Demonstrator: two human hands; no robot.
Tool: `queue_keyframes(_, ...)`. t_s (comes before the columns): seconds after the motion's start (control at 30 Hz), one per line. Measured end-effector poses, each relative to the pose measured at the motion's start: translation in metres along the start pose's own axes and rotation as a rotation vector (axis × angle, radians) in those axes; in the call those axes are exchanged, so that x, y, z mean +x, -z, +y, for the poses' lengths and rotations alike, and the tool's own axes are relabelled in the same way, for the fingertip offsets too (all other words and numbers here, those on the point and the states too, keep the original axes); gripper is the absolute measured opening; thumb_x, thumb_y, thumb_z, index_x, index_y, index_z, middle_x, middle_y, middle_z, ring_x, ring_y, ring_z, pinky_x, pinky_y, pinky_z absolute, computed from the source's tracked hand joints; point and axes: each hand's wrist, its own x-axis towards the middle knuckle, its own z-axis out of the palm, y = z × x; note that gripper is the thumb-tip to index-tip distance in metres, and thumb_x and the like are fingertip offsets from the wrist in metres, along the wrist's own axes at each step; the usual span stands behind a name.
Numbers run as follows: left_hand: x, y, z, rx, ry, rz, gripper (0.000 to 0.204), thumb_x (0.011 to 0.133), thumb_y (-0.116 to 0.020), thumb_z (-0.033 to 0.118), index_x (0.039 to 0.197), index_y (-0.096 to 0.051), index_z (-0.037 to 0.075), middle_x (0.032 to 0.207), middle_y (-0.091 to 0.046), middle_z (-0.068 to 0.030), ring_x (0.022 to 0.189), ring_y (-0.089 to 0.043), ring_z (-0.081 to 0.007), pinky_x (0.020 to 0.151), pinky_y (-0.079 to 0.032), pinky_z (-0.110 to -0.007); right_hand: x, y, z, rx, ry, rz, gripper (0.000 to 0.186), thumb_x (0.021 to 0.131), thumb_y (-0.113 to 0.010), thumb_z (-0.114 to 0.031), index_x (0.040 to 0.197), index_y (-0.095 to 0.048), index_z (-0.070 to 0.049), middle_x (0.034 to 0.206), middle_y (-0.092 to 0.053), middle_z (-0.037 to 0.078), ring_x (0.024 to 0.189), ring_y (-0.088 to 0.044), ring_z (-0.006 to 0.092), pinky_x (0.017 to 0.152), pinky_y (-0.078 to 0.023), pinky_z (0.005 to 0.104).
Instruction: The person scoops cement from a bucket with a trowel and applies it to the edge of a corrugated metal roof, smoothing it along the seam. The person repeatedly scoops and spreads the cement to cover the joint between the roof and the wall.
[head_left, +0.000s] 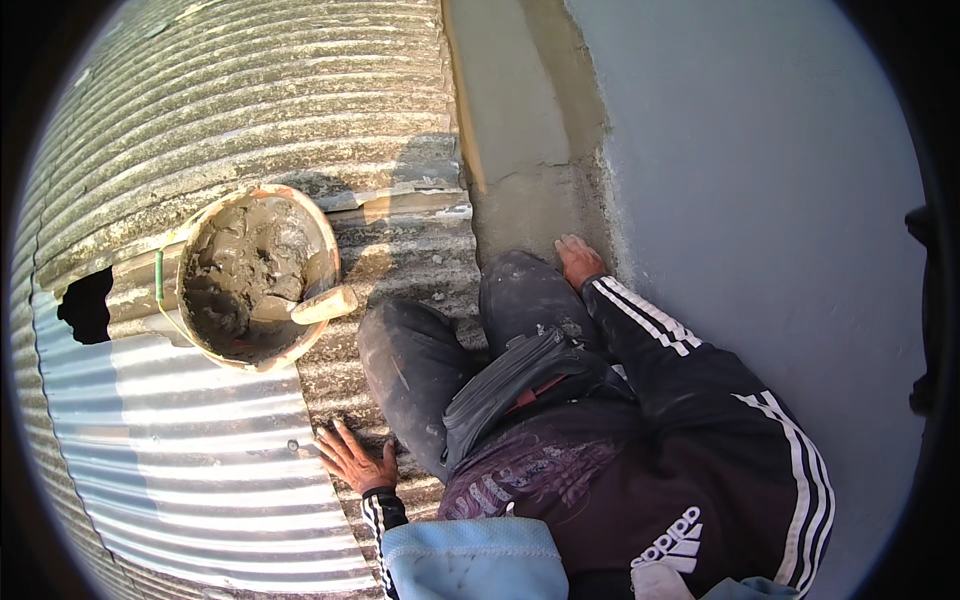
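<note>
My left hand (352, 458) rests with spread fingers on the corrugated roof, close to the edge of a shiny metal sheet (200, 440). Beyond my knees, my right hand (580, 260) lies on the grey cement strip (540, 205) beside the wall, its fingers stretched out and holding nothing. To the left of my knees stands an orange-rimmed bucket (328, 222) partly filled with wet grey mortar (262, 250). A trowel with a wooden handle (325, 305) leans in it, its blade partly sunk in the mortar and its handle over the rim.
A smooth grey-blue wall (760, 180) rises along the right. Weathered corrugated sheets (280, 100) spread over the far left. A dark ragged hole (87, 307) opens in the roof left of the bucket. The bucket's wire handle with a green grip (159, 276) hangs at its left side.
</note>
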Motion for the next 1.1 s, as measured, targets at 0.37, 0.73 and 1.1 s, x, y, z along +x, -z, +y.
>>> queue_keyframes(0.37, 0.015, 0.01, 0.026, 0.223, 0.146, -0.242, 0.146, 0.064, -0.091, 0.068, 0.172, -0.004, 0.02, 0.174, 0.002, -0.0304, 0.161, 0.001, -0.0494, 0.13, -0.004, -0.061, 0.046, -0.048, 0.025, -0.094, -0.042, -0.61, 0.064, 0.11, -0.039, -0.031, 0.167, -0.025, -0.005, 0.177, -0.005, 0.022, 0.163, -0.01, 0.0441, 0.13, -0.021, 0.056)
queue_keyframes(0.73, 0.029, -0.062, -0.014, 0.225, 0.004, -0.082, 0.101, 0.097, -0.066, 0.014, 0.171, 0.002, 0.018, 0.168, 0.016, -0.0404, 0.153, 0.011, -0.0657, 0.123, -0.025, -0.069, 0.035, -0.045, 0.019, -0.061, -0.103, -0.681, 0.068, 0.111, -0.038, -0.031, 0.17, -0.012, -0.007, 0.178, 0.002, 0.021, 0.164, -0.004, 0.0379, 0.132, -0.01, 0.052)
queue_keyframes(1.1, 0.025, -0.095, -0.037, 0.178, -0.111, 0.159, 0.096, 0.1, -0.056, 0.061, 0.171, 0.0, 0.027, 0.172, 0.007, -0.0338, 0.152, 0.001, -0.0677, 0.119, -0.029, -0.076, 0.018, -0.004, -0.007, -0.169, -0.037, -0.664, 0.083, 0.095, -0.046, 0.005, 0.168, -0.007, 0.001, 0.176, 0.003, 0.026, 0.164, -0.002, 0.0418, 0.133, -0.011, 0.0509)
